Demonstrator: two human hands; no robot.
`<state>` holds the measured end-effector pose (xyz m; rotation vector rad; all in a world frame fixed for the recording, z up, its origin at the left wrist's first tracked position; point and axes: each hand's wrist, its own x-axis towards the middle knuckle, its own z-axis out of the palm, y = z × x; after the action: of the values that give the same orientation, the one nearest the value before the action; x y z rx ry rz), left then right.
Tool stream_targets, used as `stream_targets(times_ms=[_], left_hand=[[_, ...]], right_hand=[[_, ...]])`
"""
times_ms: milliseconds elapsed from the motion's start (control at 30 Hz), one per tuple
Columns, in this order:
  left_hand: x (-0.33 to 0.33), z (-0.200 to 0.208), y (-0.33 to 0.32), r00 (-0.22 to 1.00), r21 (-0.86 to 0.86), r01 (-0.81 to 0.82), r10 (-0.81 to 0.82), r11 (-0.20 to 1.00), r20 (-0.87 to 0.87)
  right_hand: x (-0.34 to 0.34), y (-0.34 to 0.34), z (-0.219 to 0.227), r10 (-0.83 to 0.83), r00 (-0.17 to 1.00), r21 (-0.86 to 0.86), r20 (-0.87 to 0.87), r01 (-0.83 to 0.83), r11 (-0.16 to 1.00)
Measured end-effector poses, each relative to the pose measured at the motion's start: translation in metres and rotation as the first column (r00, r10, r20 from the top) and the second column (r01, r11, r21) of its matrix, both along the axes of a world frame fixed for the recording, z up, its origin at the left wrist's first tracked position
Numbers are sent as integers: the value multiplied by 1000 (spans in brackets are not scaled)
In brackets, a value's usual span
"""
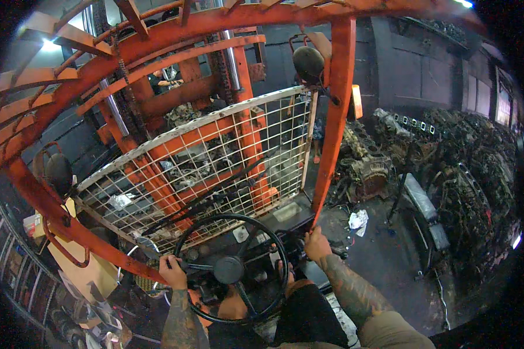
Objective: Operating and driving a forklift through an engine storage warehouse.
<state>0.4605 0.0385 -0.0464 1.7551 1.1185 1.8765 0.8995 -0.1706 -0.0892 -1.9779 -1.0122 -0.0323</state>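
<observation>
I sit at a black steering wheel (227,270) inside an orange forklift frame. My left hand (172,272) is closed at the wheel's left rim, around what looks like its dark knob (183,264). My right hand (318,245) is closed by the foot of the right orange post (335,110), beside the dashboard's right end; what its fingers hold is hidden. Ahead of the wheel stands a white wire mesh guard (215,157). Beyond it rises the orange mast (251,134) with bright metal rods and chains.
Orange overhead bars curve above. Heaped greasy engine parts (448,157) fill the right side. White crumpled paper (358,222) lies on the dark floor. Cardboard (78,264) and clutter sit at the left. A person (166,78) is partly visible beyond the mast. Round mirrors (308,64) hang from the posts.
</observation>
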Motion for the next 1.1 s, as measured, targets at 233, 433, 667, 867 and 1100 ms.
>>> stream_targets(times_ms=[233,433,667,867,1100], left_hand=[[3,4,-8,1000,36,16,-16,999,7],[-26,29,-10,985,-48,168,-169,985,-14],[18,230,-154,808,229,549,-580,804,99],[0,314,-271,302,255,927,-951,276,-69],[-3,296,-270,349,73,933,-936,352,53]], right_hand=[[-41,-50,-10,-100,990,-55,-99,95,994],[-76,-58,-13,-54,965,152,-256,95,984],[-102,-69,-104,23,992,-122,-124,-38,992],[-115,-54,-68,302,948,-277,-103,-319,906],[-106,-54,-98,209,950,-233,-233,-263,936]])
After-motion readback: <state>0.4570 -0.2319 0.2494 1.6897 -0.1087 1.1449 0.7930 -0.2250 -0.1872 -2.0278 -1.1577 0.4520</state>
